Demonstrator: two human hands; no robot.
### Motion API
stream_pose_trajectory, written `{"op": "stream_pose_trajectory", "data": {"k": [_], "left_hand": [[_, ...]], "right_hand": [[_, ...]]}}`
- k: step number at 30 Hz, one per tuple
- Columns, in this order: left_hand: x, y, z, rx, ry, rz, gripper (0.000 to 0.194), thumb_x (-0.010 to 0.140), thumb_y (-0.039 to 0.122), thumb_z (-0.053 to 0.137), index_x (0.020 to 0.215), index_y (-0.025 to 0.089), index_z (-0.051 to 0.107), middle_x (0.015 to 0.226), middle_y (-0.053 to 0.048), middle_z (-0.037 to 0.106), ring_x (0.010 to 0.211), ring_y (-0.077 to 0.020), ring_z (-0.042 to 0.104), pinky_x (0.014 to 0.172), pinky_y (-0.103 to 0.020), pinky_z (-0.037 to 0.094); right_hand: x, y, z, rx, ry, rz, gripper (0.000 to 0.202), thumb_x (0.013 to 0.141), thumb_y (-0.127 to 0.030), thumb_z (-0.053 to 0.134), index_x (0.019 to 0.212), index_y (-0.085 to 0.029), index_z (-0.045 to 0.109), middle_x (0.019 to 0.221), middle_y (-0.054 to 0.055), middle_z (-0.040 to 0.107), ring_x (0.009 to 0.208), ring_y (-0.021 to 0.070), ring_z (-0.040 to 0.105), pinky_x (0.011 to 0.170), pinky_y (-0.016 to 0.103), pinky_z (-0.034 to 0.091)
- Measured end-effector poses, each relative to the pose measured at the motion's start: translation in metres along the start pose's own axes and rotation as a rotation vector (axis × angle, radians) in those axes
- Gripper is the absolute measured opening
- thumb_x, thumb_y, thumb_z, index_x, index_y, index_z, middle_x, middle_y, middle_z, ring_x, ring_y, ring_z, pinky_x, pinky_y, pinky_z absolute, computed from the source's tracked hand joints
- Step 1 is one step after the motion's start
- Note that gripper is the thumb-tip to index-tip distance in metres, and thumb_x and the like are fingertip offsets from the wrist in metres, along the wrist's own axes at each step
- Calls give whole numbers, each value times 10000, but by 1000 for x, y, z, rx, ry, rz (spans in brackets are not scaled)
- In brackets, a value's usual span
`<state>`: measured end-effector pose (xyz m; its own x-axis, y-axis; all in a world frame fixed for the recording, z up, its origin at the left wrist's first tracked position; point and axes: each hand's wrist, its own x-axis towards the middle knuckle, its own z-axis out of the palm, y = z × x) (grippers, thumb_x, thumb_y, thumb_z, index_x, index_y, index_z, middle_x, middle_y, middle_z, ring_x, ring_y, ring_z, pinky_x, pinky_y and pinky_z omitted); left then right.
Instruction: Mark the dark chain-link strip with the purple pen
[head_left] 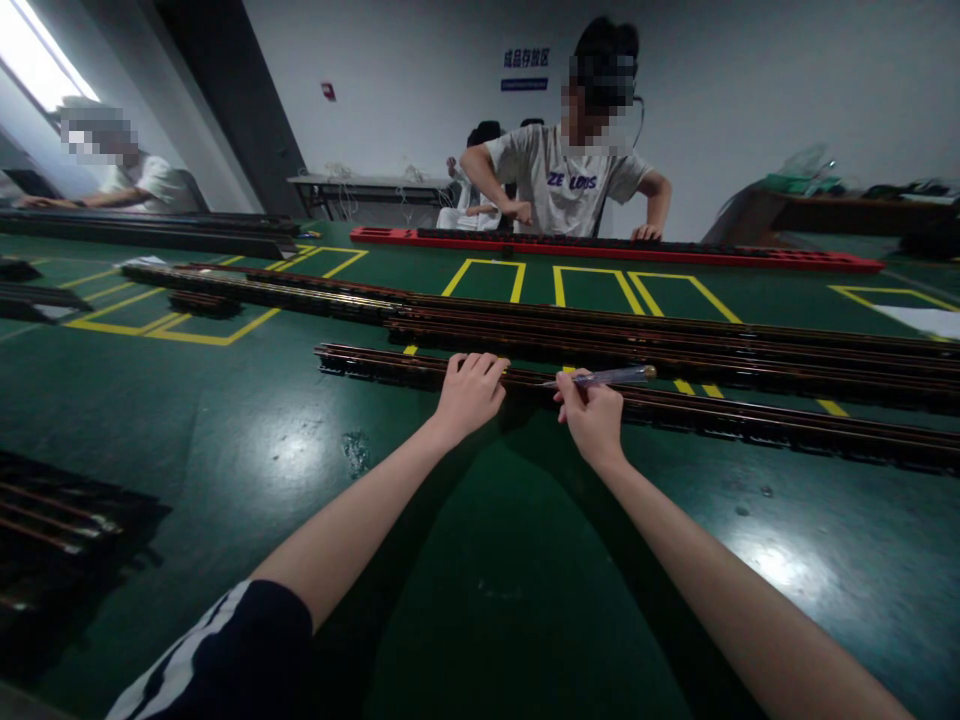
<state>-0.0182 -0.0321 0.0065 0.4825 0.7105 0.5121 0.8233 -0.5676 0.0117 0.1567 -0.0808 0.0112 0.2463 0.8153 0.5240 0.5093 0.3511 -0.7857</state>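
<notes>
A long dark strip [720, 411] with a thin brownish line along it lies across the green table. My left hand [471, 393] rests on this strip left of centre, its fingers bent over the top. Close by on the right, my right hand [590, 415] is closed round a clear pen [619, 376]. The pen's tip points left over the strip, and its gold-coloured end points right. Behind the strip lies a bundle of similar long dark strips [525, 328], reaching toward the right edge.
Across the green table [247, 420], a person in a light shirt leans over a long red fixture [795, 259]. More dark strips [60, 520] lie at the near left. Another person sits at the far left. Yellow tape outlines mark the table.
</notes>
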Motion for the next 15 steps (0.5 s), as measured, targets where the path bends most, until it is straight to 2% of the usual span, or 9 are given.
{"op": "stream_pose_trajectory", "data": {"k": [15], "left_hand": [[0, 1, -2, 11, -17, -7, 436, 871, 72, 341, 1227, 156, 578, 1206, -104, 641, 1128, -256, 551, 984, -457, 355]], "right_hand": [[1, -3, 1, -24, -43, -14, 427, 851, -544, 499, 613, -196, 567, 530, 28, 617, 398, 147, 556, 492, 279, 457]]}}
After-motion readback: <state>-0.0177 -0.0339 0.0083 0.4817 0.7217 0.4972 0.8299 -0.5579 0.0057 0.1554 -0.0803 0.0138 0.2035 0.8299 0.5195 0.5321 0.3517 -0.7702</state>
